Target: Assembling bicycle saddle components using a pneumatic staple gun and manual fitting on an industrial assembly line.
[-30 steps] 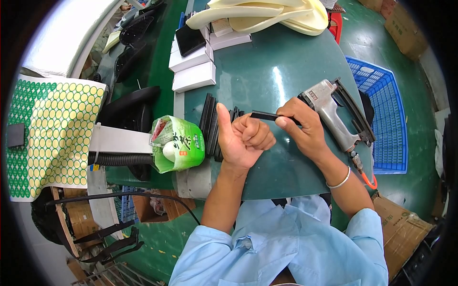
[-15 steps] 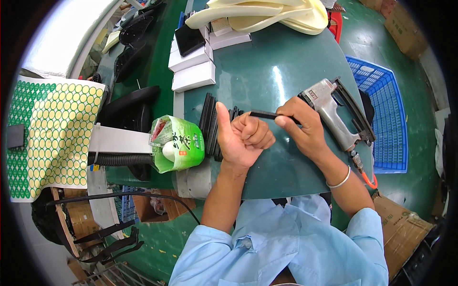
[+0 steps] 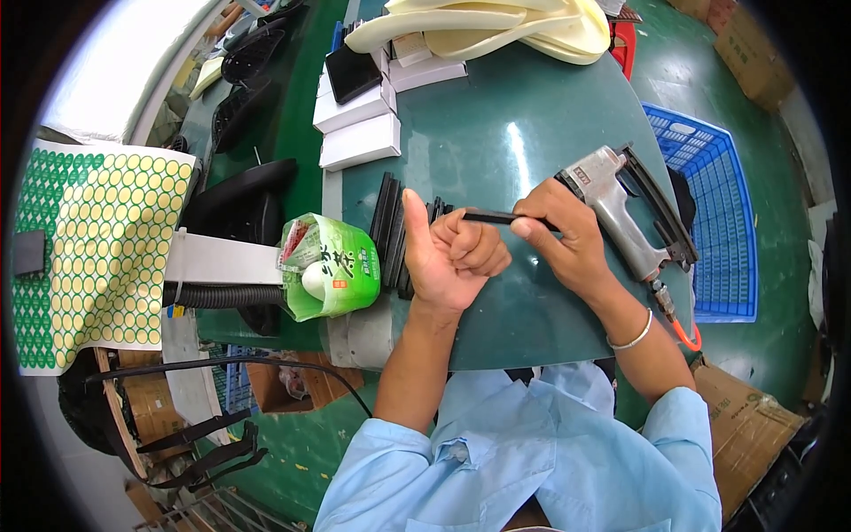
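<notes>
A thin, straight black strip (image 3: 490, 217) is pinched between thumb and forefinger of my right hand (image 3: 565, 235). Its other end meets the curled index finger of my left hand (image 3: 456, 257). That hand has its fingers folded in and its thumb sticking up; whatever lies inside the curl is hidden. Behind it, several more black strips (image 3: 386, 222) lie side by side on the green tabletop (image 3: 470, 133), partly covered by the hand. A silver air stapler (image 3: 620, 204) with a black magazine and an orange hose rests to the right of my right hand.
Left of my left hand hangs a green plastic bag (image 3: 355, 266). White boxes (image 3: 362, 142) with a black phone-like slab (image 3: 352, 73) stand farther back. Cream foam pieces (image 3: 523, 27) lie at the far edge. A blue basket (image 3: 727, 222) stands right, and a sticker sheet (image 3: 115, 257) hangs far left.
The black strip has dipped slightly at its left end. Both hands keep almost the same place and grip.
</notes>
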Motion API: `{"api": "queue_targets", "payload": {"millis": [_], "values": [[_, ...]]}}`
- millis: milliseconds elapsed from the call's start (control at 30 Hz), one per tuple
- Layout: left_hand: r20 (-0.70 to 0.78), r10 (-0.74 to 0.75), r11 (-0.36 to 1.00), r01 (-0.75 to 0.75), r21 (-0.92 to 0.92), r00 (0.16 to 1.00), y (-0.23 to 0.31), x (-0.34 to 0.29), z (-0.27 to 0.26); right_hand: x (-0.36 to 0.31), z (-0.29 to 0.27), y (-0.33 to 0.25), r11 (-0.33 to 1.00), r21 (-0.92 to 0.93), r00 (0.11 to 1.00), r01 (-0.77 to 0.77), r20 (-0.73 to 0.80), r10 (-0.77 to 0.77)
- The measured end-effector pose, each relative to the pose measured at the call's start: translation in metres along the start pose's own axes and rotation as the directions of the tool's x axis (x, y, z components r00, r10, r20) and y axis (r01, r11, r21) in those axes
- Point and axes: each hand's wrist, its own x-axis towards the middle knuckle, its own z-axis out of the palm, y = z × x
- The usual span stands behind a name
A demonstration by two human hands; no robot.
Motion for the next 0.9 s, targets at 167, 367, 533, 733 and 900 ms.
{"api": "queue_targets", "payload": {"millis": [167, 367, 533, 733, 900], "values": [[0.005, 0.011, 1.0, -0.012, 0.027, 1.0, -0.001, 0.0, -0.002, 0.0, 0.0, 0.0, 0.999, -0.018, 0.999, -0.036, -0.005, 0.036], [-0.005, 0.011, 0.999, -0.011, 0.037, 1.0, 0.0, 0.001, -0.002, 0.0, 0.001, 0.0, 1.0, 0.004, 0.999, -0.017, 0.028, 0.017], [0.026, 0.016, 0.995, -0.018, 0.096, 1.0, -0.001, 0.002, 0.0, 0.0, 0.001, 0.001, 1.0, 0.013, 0.999, 0.027, 0.033, -0.027], [0.043, -0.005, 0.999, 0.003, 0.05, 0.999, -0.001, 0.0, -0.003, 0.001, 0.003, 0.007, 0.968, -0.07, 0.963, -0.239, -0.144, 0.227], [0.079, -0.006, 1.0, 0.005, 0.015, 0.997, -0.003, 0.002, -0.002, -0.009, 0.011, 0.026, 0.926, -0.355, 0.991, -0.13, -0.019, 0.132]]}}
